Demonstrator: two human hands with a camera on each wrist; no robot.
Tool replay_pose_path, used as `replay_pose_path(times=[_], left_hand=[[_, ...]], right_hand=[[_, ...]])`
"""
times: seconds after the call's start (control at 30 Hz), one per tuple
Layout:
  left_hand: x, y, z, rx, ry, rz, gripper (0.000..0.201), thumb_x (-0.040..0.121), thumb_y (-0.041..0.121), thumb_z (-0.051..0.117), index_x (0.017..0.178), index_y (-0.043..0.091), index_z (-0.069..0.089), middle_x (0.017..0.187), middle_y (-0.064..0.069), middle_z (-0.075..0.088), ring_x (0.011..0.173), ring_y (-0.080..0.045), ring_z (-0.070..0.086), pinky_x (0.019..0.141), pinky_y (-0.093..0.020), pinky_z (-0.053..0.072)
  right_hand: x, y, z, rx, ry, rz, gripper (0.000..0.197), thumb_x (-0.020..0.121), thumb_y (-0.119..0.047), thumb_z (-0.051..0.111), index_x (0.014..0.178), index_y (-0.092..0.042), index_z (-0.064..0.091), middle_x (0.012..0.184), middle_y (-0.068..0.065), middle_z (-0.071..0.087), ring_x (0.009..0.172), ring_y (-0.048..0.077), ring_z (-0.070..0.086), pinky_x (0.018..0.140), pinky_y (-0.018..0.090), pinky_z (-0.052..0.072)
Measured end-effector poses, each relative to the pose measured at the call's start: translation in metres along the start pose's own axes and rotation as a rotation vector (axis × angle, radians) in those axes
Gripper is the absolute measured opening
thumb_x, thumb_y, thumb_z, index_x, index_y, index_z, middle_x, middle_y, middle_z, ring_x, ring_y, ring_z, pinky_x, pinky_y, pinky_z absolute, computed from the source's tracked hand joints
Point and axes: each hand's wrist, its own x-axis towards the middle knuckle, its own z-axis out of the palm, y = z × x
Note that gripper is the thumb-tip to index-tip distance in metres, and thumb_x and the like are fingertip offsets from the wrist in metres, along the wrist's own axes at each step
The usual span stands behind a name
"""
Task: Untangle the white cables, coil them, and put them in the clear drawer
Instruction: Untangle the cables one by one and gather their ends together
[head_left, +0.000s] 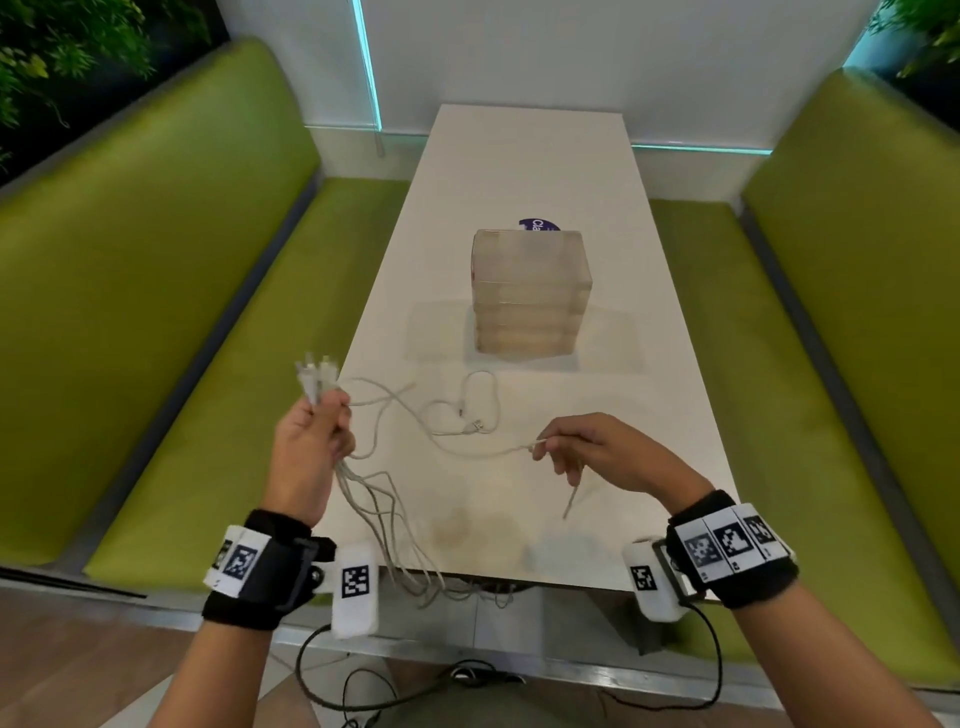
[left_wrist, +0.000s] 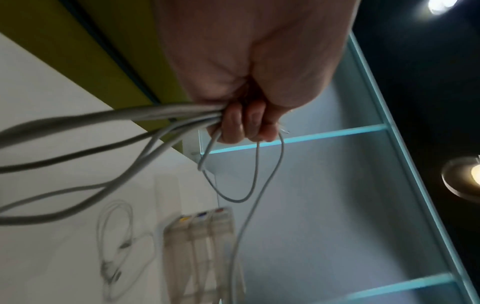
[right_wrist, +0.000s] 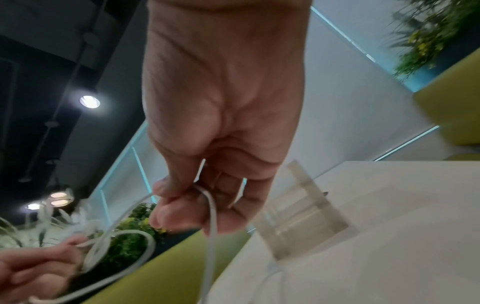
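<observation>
My left hand (head_left: 324, 423) grips a bundle of white cables (head_left: 382, 512) above the table's near left corner; their plug ends (head_left: 316, 375) stick up out of the fist and several strands hang down past the table's front edge. In the left wrist view the fingers (left_wrist: 246, 125) curl round the cables (left_wrist: 109, 123). My right hand (head_left: 558, 447) pinches one white cable (head_left: 483, 452) that runs left towards the bundle; its loose end (head_left: 571, 496) hangs below the hand. The right wrist view shows this cable (right_wrist: 211, 214) crossing the fingers. Another white cable (head_left: 470, 410) lies looped on the table. The clear drawer unit (head_left: 530, 291) stands mid-table, all drawers shut.
The white table (head_left: 530, 171) is long and narrow, with green benches (head_left: 171, 291) on both sides. A purple round sticker (head_left: 537, 224) shows behind the drawer unit. Black wrist-camera leads (head_left: 395, 696) hang below the table's front edge.
</observation>
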Motion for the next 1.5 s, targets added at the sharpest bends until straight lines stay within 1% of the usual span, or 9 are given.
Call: replay_pose_path(times=[0.2,0.5,0.77,0.87,1.0,1.13,1.3,1.4,1.5], left_hand=[[-0.033,-0.026,0.06,0.346,-0.331,-0.027,0.017,0.097,0.014,0.048,0.091,0.007,0.062,0.06,0.008,0.052,0.051,-0.007,0.037,0.047,-0.02,0.031],[-0.038,-0.021,0.072,0.427,-0.47,-0.071,0.027,0.096,0.023,0.051,0.102,-0.003,0.058,0.063,0.007,0.053,0.051,-0.009,0.039,0.049,-0.019,0.034],[-0.016,-0.011,0.031,0.235,-0.212,-0.068,0.018,0.097,0.007,0.046,0.082,0.006,0.056,0.053,0.007,0.048,0.045,-0.006,0.032,0.044,-0.018,0.028],[-0.011,-0.008,0.013,0.173,-0.149,-0.055,0.02,0.098,0.006,0.045,0.08,0.007,0.055,0.054,0.009,0.048,0.043,-0.004,0.03,0.043,-0.017,0.026],[-0.003,0.004,-0.01,0.042,0.003,-0.026,0.02,0.098,0.007,0.044,0.082,0.009,0.055,0.055,0.009,0.05,0.042,-0.002,0.032,0.042,-0.014,0.028],[-0.004,0.005,-0.01,0.1,-0.053,-0.029,0.021,0.098,0.007,0.044,0.081,0.01,0.056,0.057,0.008,0.05,0.043,-0.003,0.031,0.042,-0.016,0.027],[-0.011,-0.005,0.009,0.166,-0.167,-0.047,0.02,0.098,0.007,0.045,0.081,0.008,0.056,0.058,0.005,0.048,0.043,-0.004,0.031,0.042,-0.016,0.026],[-0.019,-0.014,0.015,0.235,-0.245,-0.067,0.019,0.098,0.007,0.044,0.083,0.006,0.055,0.057,0.006,0.047,0.043,-0.005,0.03,0.042,-0.016,0.027],[-0.024,-0.02,0.017,0.277,-0.281,-0.099,0.019,0.099,0.009,0.044,0.085,0.005,0.057,0.058,0.004,0.047,0.045,-0.007,0.03,0.044,-0.017,0.028]], right_hand=[[0.009,-0.04,0.028,0.182,0.151,-0.089,0.009,0.094,-0.018,0.055,0.101,-0.014,0.058,0.067,0.004,0.065,0.046,0.016,0.045,0.051,0.023,0.039],[0.016,-0.049,0.041,0.279,0.319,-0.016,0.019,0.09,-0.019,0.061,0.087,-0.012,0.043,0.064,0.007,0.066,0.042,0.017,0.045,0.046,0.022,0.039],[0.01,-0.013,0.028,0.104,-0.057,0.087,0.021,0.087,-0.027,0.065,0.101,-0.026,0.049,0.073,-0.003,0.068,0.072,0.012,0.066,0.081,0.035,0.051],[0.009,0.004,0.024,-0.154,-0.103,0.076,0.006,0.09,-0.025,0.06,0.093,-0.02,0.061,0.085,-0.004,0.067,0.084,0.014,0.063,0.081,0.034,0.049],[0.003,0.022,0.022,-0.295,-0.18,0.139,0.018,0.094,-0.02,0.054,0.091,-0.017,0.071,0.096,-0.004,0.059,0.093,0.015,0.056,0.083,0.025,0.044],[-0.004,0.015,0.035,-0.304,-0.331,0.051,0.021,0.093,-0.031,0.056,0.104,-0.022,0.072,0.091,-0.013,0.044,0.091,0.005,0.042,0.08,0.014,0.035],[-0.001,0.015,0.072,-0.326,-0.523,0.048,0.022,0.088,-0.013,0.062,0.105,-0.005,0.071,0.077,-0.015,0.051,0.071,-0.006,0.049,0.063,0.005,0.037],[-0.004,0.027,0.091,-0.365,-0.556,0.092,0.021,0.084,-0.016,0.067,0.102,-0.005,0.072,0.08,0.002,0.069,0.063,-0.002,0.052,0.065,0.014,0.041],[-0.007,0.037,0.103,-0.404,-0.532,0.208,0.025,0.08,-0.018,0.071,0.102,-0.006,0.069,0.093,0.012,0.068,0.078,0.015,0.055,0.071,0.03,0.044]])
